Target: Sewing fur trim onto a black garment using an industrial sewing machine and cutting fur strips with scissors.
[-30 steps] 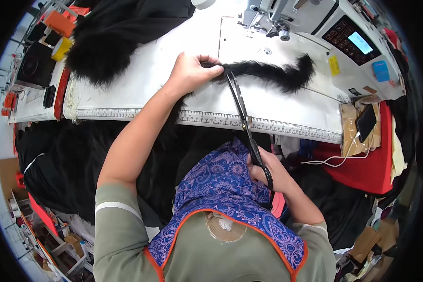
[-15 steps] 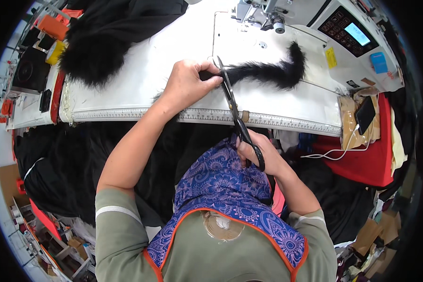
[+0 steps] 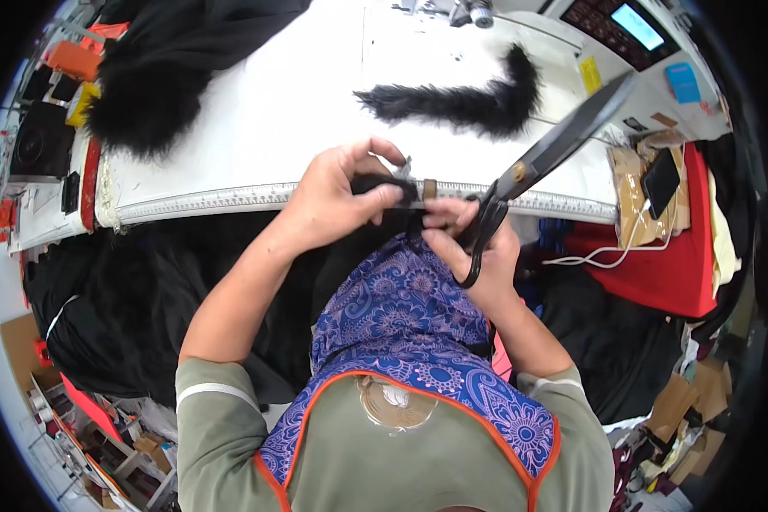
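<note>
Our left hand (image 3: 332, 198) pinches a black furry strip (image 3: 384, 183) over the white surface's front edge (image 3: 230, 201); our right hand (image 3: 493, 260) grips long black-handled scissors (image 3: 533, 164). We judge the strip light, limp (best pinched at its end).

white table (image 3: 273, 111); on it: black fur strip (image 3: 452, 107); black fabric (image 3: 217, 34)

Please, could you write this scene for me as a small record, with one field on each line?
Left hand: holds a dark fur piece
Right hand: holds black-handled scissors, blades pointing to the picture's upper right
Work surface: white table with a ruler strip along its near edge
On table: bent black fur strip; black fabric, upper left
Right side: phone on brown wrapping
</note>
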Demonstrator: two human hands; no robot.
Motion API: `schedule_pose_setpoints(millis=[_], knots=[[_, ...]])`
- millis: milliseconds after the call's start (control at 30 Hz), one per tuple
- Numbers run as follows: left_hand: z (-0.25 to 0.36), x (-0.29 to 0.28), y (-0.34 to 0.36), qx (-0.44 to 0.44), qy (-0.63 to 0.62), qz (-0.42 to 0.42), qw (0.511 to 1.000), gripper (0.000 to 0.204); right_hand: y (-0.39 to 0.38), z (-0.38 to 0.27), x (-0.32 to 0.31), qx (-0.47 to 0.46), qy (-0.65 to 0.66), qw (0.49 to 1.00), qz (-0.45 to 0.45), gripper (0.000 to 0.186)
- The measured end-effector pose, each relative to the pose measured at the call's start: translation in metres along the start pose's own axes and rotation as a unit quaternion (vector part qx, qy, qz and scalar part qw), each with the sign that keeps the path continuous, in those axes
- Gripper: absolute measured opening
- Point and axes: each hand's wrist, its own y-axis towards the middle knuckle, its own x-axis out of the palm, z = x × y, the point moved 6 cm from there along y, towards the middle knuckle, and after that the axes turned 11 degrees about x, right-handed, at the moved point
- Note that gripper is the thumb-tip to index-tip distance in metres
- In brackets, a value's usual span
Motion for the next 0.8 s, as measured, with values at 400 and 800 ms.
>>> schedule_pose_setpoints(millis=[400, 800], knots=[[-0.02, 0.062, -0.004, -0.013, -0.062, -0.049, 0.997, 0.022, -0.012, 0.025, -0.027, 0.079, 0.042, 0.995, 0.035, 0.027], [-0.03, 0.068, -0.006, 0.049, 0.058, -0.019, 0.997, 0.024, -0.014, 0.042, -0.069, 0.049, 0.069, 0.986, 0.141, 0.024]])
